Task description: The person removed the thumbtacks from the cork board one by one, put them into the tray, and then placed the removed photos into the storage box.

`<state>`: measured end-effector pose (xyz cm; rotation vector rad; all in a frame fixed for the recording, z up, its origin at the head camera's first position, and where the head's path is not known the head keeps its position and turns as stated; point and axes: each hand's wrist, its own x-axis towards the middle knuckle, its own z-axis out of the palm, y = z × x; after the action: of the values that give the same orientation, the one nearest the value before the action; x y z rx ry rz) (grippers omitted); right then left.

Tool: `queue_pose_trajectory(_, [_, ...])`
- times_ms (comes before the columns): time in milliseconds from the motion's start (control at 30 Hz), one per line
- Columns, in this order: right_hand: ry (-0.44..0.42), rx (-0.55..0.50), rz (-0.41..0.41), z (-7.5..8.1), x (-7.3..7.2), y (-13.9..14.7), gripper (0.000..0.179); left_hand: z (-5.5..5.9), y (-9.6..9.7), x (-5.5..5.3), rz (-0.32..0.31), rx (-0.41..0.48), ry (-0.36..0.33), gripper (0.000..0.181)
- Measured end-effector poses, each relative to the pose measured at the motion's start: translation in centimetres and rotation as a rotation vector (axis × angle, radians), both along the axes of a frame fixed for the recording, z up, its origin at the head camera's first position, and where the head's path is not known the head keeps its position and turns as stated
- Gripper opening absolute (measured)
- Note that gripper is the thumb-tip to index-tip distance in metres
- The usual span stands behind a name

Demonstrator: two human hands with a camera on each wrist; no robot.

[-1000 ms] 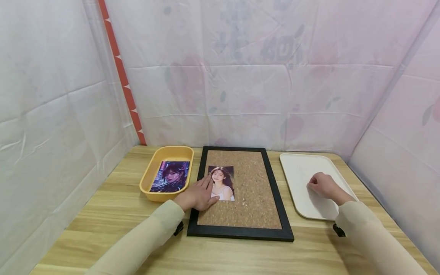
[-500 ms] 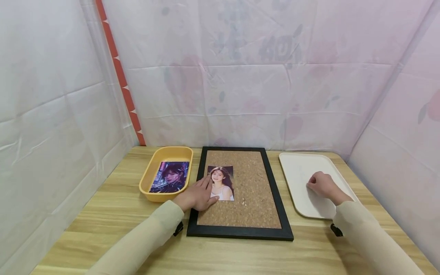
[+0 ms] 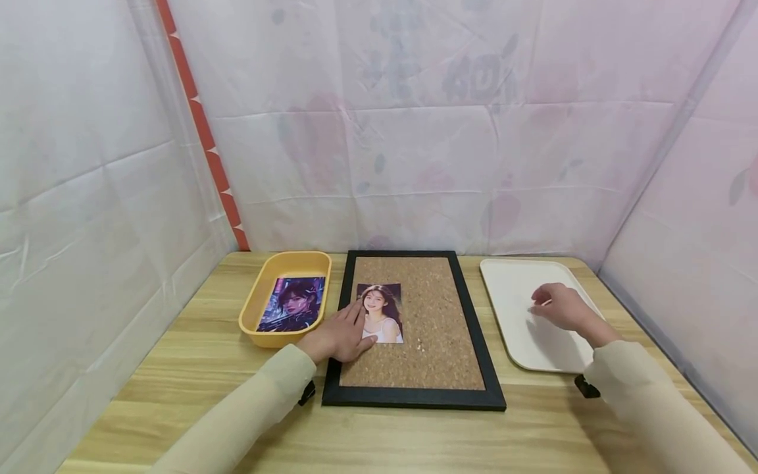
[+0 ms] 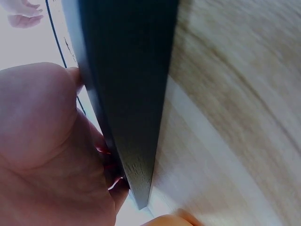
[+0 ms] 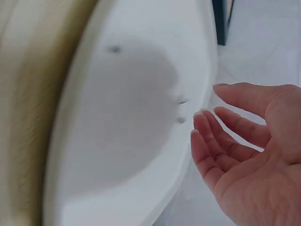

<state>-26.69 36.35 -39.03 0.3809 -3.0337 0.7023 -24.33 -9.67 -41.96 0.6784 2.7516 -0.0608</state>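
Note:
My left hand lies with its fingers extended over the left edge of a black-framed corkboard, fingertips on the left side of a portrait photo. From the left wrist view, the palm is beside the black frame. Above a cream tray hovers my right hand. In the right wrist view its thumb and loosely bent fingers are apart, and nothing shows between them. A few tiny, blurred specks lie in the tray near the fingertips; their kind cannot be made out.
Left of the board stands a yellow bin holding a purple-blue illustrated picture. Small pale specks dot the cork right of the photo. Pale cloth walls enclose the wooden table at the back and sides.
My right hand has loosened from a closed pinch, its thumb and fingers now parted, and has lifted slightly above the tray. The left hand stays where it was on the photo.

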Motion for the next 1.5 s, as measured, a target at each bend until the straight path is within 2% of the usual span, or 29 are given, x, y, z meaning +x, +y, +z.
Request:
queue_pose_trajectory(300, [-0.022,-0.055,0.021,1.6,-0.1,-2.9,0.032,0.1,0.0,-0.1,0.003,-0.012,0.018,0.077])
queue_pose_trajectory(600, [-0.088,-0.109,0.038,1.7,-0.2,-6.2,0.038,0.2,0.1,0.2,0.005,-0.013,0.009,0.076])
queue_pose_trajectory(833, [-0.102,-0.168,0.094,1.6,-1.0,-9.3,0.036,0.3,0.1,0.3,0.011,-0.016,0.002,0.076])
queue_pose_trajectory(967, [-0.092,-0.175,0.127,1.5,-1.6,-10.8,0.036,-0.6,0.0,-0.5,0.01,-0.023,0.007,0.078])
queue_pose_trajectory(1200, [-0.1,-0.176,0.144,1.8,-1.8,-13.0,0.035,0.3,0.3,0.0,0.005,-0.031,0.013,0.075])
queue_pose_trajectory(1400, [-0.1,-0.184,0.147,1.6,-2.1,-13.9,0.036,-0.9,0.0,-0.7,0.005,-0.039,0.016,0.079])
queue_pose_trajectory(1500, [-0.093,-0.19,0.156,1.4,-2.4,-14.3,0.035,-0.8,0.0,-0.6,0.004,-0.033,0.009,0.078])
